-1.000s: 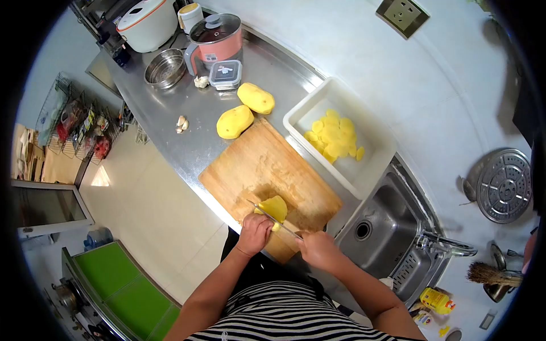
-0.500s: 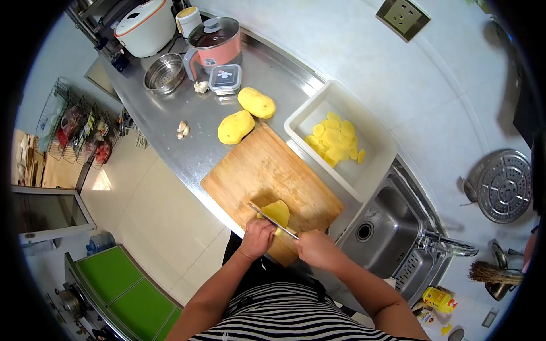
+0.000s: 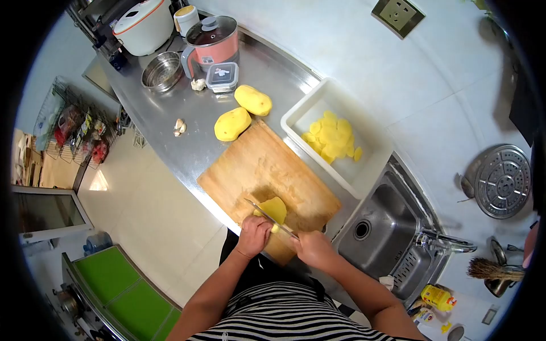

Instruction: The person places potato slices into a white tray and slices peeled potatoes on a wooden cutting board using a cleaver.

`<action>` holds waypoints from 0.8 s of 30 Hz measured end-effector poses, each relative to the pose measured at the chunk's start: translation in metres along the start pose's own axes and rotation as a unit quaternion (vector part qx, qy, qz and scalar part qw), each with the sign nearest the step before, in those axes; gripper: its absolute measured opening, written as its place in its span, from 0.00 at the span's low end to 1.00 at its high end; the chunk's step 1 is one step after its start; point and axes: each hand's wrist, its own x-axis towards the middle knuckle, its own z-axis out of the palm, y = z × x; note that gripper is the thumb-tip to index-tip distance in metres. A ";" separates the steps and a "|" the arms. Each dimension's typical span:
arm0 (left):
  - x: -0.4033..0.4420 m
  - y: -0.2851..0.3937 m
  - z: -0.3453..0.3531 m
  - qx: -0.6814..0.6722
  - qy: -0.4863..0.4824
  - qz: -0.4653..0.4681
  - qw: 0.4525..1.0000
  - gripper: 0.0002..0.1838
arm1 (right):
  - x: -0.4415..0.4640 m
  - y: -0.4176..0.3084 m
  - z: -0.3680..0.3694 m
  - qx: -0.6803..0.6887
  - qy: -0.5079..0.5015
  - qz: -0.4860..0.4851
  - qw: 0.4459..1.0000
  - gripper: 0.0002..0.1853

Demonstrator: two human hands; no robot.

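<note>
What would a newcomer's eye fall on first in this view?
Probably the bright yellow slices heaped in the white tub beside the sink. Next, perhaps, the two whole yellow potatoes beyond the wooden cutting board, and the knife in the right hand, over the board's near end.

The cutting board (image 3: 267, 165) was light brown, the potatoes (image 3: 253, 100) beyond it yellow, and the tub (image 3: 368, 149) to its right white with yellow slices (image 3: 333, 135). Nearer than the board, the shirt (image 3: 278, 315) had black-and-white stripes.
</note>
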 end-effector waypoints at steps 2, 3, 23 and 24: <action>0.002 0.000 0.002 -0.003 -0.006 -0.007 1.000 0.17 | -0.011 -0.003 -0.015 -0.009 -0.013 0.002 1.000 0.16; 0.003 0.002 0.000 0.000 0.004 -0.006 1.000 0.18 | -0.014 -0.003 -0.020 -0.014 -0.025 0.002 1.000 0.17; 0.005 0.001 0.001 0.004 0.018 0.014 1.000 0.17 | 0.029 -0.010 0.023 -0.028 -0.040 -0.011 0.999 0.08; 0.005 0.000 0.001 0.006 0.018 0.013 1.000 0.17 | 0.030 -0.013 0.025 -0.023 -0.018 0.012 0.999 0.08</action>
